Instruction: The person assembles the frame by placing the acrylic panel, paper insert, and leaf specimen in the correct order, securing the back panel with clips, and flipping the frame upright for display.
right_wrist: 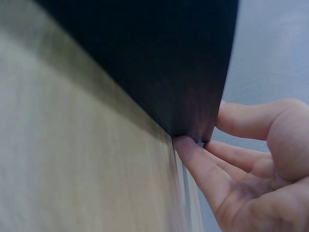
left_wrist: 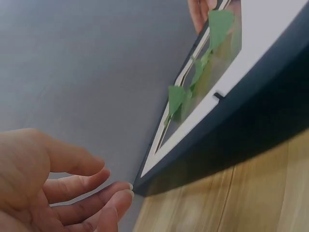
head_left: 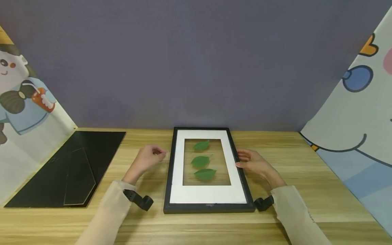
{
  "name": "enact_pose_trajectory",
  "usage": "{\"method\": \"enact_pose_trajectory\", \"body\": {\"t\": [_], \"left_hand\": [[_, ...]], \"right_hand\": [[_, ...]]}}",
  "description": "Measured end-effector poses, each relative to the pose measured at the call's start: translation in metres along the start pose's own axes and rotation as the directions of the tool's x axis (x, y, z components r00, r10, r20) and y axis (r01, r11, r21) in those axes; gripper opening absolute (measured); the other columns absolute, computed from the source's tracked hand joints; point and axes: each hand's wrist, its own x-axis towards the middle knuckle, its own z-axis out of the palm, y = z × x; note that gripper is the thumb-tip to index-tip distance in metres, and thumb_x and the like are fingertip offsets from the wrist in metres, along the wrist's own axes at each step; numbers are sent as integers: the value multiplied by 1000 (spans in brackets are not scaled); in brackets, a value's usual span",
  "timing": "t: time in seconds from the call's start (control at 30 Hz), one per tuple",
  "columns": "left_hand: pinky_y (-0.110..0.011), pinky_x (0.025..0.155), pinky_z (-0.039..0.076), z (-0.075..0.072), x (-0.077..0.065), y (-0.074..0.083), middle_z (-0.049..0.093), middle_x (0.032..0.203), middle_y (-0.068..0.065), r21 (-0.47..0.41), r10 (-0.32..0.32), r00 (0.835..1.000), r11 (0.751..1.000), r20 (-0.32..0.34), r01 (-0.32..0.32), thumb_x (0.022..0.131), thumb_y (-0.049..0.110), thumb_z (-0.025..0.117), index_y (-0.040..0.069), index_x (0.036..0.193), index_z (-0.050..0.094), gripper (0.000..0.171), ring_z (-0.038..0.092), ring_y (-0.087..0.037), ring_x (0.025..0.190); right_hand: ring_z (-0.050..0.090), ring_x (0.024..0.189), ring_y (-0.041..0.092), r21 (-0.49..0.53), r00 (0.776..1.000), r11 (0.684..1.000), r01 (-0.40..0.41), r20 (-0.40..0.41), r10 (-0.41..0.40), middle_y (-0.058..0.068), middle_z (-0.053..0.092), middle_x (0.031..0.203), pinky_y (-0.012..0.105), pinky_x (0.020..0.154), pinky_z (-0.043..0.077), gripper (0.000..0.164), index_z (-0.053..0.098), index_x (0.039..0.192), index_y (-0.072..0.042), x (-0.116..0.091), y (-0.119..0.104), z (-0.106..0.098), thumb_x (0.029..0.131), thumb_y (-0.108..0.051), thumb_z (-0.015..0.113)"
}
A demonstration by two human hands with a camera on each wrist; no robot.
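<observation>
Altogether three leaves [head_left: 200, 161], one frame [head_left: 209, 208], right hand [head_left: 252, 164] pinching it.

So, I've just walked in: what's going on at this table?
A person's right hand grips the right side of a black picture frame on the wooden table. The left hand is near the opposite side, with nothing visible in its fingers. Three green leaves sit in a row within the white mat. A black panel lies apart, at left.

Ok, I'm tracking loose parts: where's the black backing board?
In the head view, the black backing board lies on the wooden table at the left, between the cartoon-printed wall and the left hand.
</observation>
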Motion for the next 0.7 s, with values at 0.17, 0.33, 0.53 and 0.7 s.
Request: {"method": "enact_pose_trajectory", "body": {"t": [0.17,0.33,0.53,0.7], "left_hand": [[-33,70,52,-11,-5,-7,67,99,-17,12,-19,1000,1000,-4,19,90,12,59,-3,102,66,20,63,-25,86],[-34,68,51,-24,-10,-15,66,100,-18,51,-41,999,998,-14,41,92,13,58,-3,105,64,21,63,-25,85],[-38,69,51,-41,-17,-28,64,107,-22,107,-79,997,991,-23,81,94,16,55,-2,112,61,26,62,-30,88],[-42,72,52,-53,-21,-39,64,110,-25,147,-91,995,984,-45,96,94,17,54,-4,116,59,31,62,-36,95]], "right_hand": [[33,134,48,1,1000,1000,2,-3,-2,35,31,145,33,90,51,66,26,144,11,1,1,0,89,1,60],[33,134,47,8,1000,1000,-9,-6,9,34,31,145,33,90,51,66,26,144,10,1,1,2,89,1,60],[33,134,47,5,1000,1000,-12,-4,12,35,31,145,34,91,51,66,26,145,11,2,1,1,89,1,60],[33,134,47,11,1000,1000,-14,-4,14,35,31,146,35,92,51,66,25,145,10,2,1,1,89,1,60]]}}
